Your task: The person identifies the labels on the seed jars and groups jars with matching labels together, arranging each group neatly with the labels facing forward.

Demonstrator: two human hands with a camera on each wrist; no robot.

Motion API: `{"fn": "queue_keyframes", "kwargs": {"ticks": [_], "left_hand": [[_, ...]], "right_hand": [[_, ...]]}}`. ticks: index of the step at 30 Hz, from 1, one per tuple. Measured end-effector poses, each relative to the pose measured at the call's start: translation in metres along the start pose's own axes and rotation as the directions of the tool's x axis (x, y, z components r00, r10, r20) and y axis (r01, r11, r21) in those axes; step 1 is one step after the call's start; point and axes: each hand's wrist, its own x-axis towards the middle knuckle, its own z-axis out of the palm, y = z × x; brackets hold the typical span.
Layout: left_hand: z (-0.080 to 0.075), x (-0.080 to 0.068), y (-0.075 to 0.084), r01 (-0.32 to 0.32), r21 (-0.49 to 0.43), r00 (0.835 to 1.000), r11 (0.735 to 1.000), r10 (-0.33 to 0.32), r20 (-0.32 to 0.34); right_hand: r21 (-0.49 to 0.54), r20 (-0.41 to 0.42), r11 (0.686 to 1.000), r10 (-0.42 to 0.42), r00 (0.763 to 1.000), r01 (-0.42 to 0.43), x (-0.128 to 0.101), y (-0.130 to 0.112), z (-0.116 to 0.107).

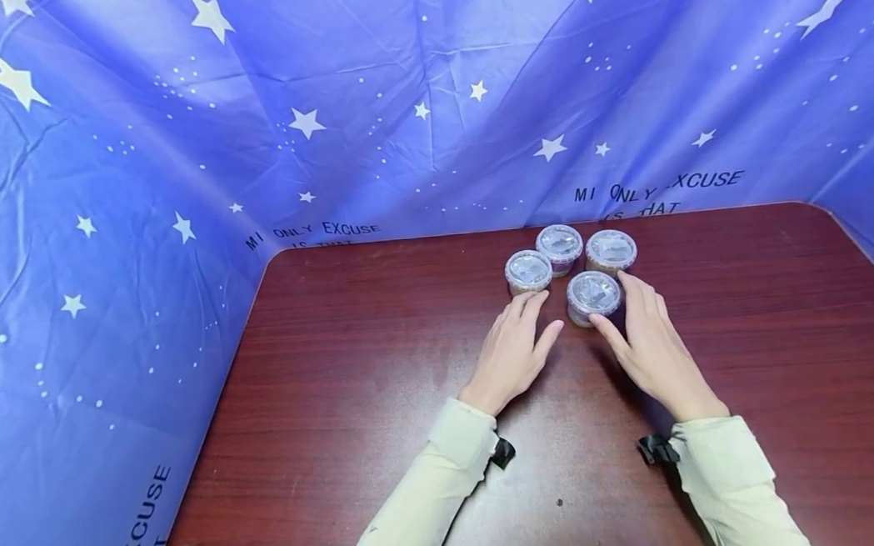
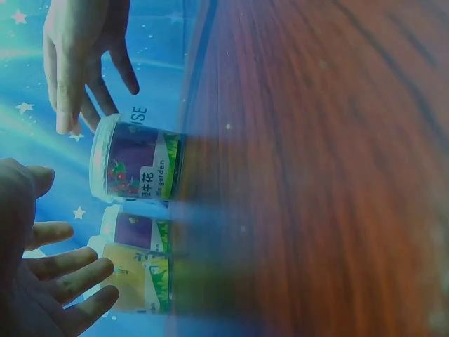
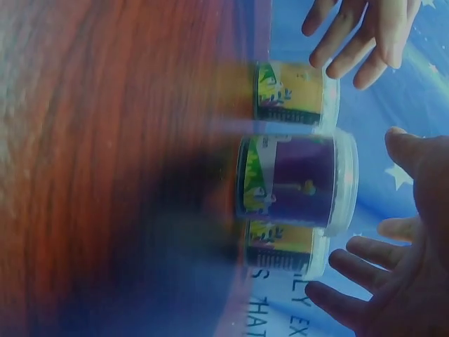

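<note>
Several small round lidded plastic tubs stand upright in a cluster on the table. My left hand (image 1: 512, 348) is spread just in front of the left yellow-labelled tub (image 2: 133, 277), fingertips close to it; whether they touch, I cannot tell. My right hand (image 1: 655, 347) is at the front purple-labelled tub (image 1: 594, 294), thumb at its near side and fingers along its right side. In the right wrist view these fingers (image 3: 365, 267) look loosely spread, not curled round the tub. Behind stand another purple-labelled tub (image 1: 559, 247) and another yellow-labelled tub (image 1: 612, 250).
The tubs stand near the far edge of a dark red wood-grain table (image 1: 338, 379). A blue cloth (image 1: 366, 102) with white stars and printed lettering hangs behind and along the sides. Black straps (image 1: 658, 450) sit at the pale sleeve cuffs.
</note>
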Motion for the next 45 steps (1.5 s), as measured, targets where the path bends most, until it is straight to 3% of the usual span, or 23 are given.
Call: {"fn": "queue_keyframes", "kwargs": {"ticks": [9, 17, 21, 30, 34, 45], "left_hand": [[0.008, 0.011, 0.003, -0.026, 0.014, 0.999, 1.000, 0.026, 0.020], [0.012, 0.022, 0.011, 0.039, -0.056, 0.997, 0.998, -0.035, 0.075], [0.013, 0.028, 0.013, 0.052, -0.051, 0.995, 0.997, -0.048, 0.082], [0.019, 0.033, 0.016, 0.111, -0.136, 0.990, 0.984, -0.097, 0.105], [0.022, 0.034, 0.015, 0.135, -0.157, 0.986, 0.978, -0.116, 0.123], [0.029, 0.038, 0.014, 0.192, -0.300, 0.976, 0.934, -0.151, 0.156]], "right_hand": [[0.102, 0.082, 0.981, 0.157, 0.984, -0.165, 0.006, 0.012, -0.006], [0.104, 0.122, 0.968, 0.216, 0.969, -0.229, 0.012, 0.019, -0.008], [0.097, 0.148, 0.966, 0.225, 0.963, -0.240, 0.014, 0.022, -0.008], [0.129, 0.142, 0.970, 0.189, 0.972, -0.208, 0.017, 0.027, -0.007], [0.133, 0.170, 0.965, 0.203, 0.964, -0.226, 0.018, 0.029, -0.005], [0.146, 0.216, 0.953, 0.230, 0.949, -0.265, 0.017, 0.029, -0.002]]}}
